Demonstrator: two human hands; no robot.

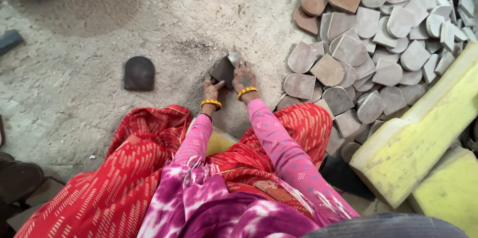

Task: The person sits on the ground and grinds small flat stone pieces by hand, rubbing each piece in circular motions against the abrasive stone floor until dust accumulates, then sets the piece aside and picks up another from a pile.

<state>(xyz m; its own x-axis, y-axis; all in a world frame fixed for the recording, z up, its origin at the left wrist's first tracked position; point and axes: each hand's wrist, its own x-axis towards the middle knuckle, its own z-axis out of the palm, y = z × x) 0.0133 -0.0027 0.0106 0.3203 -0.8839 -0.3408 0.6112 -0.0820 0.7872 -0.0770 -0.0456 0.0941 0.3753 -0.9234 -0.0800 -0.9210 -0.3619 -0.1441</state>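
You hold one flat stone piece (224, 70) between both hands, low over the sandy floor (89, 48) just ahead of your knees, tilted on edge with a lower corner at or near the ground; contact with the ground cannot be confirmed. Your left hand (210, 90) closes its fingers on the lower left edge; your right hand (244, 75) lies over the upper right edge, fingers curled down and clamped on it. Judged from its look, the piece is stiff, dense and heavy for its bulk, with a dusty matt face that should grip well but could chip at corners if dropped; take it by two opposite edges, as now, not by a corner. It is dark grey, wetter-looking than the rest, thin, with one rounded end and straight sides. A similar dark tablet (139, 73) lies flat to your left, well apart. To your right is a heap of paler grey and brown slabs (368, 33), overlapping, beside yellow foam blocks (423, 138)
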